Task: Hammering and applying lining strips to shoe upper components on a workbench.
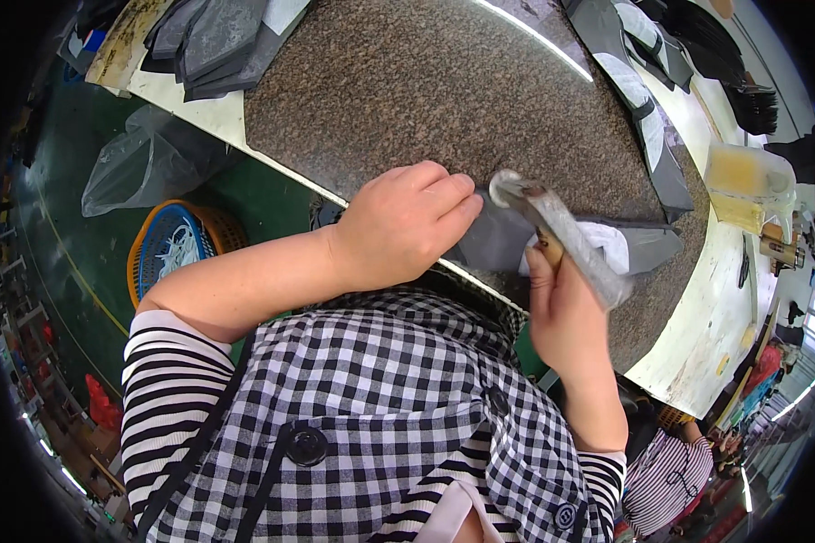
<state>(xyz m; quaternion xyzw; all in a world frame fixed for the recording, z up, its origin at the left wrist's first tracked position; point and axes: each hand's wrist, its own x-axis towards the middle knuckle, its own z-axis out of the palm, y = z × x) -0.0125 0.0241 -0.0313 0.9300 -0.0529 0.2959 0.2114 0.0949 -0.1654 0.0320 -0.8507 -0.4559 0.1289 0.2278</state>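
My left hand (409, 222) is closed, fingers curled down on the left end of a flat dark grey piece of material (496, 239) at the stone slab's near edge. What its fingertips pinch is mostly hidden under the hand. My right hand (566, 308) grips a hammer (566, 237) by its wooden handle, thumb up along it. The worn metal head, slightly blurred, hangs over the dark grey piece. White lining (609, 242) shows to the right of the head, and a grey tapered end stretches further right.
The speckled stone slab (407, 90) covers the white table (679, 376). Stacked grey pieces (217, 45) lie far left; more grey and white pieces (638, 104) curve along the right. A plastic tub of yellowish stuff (747, 190) stands right. Baskets (139, 262) and a clear bag (140, 163) are left below. Another person (670, 475) sits behind right.
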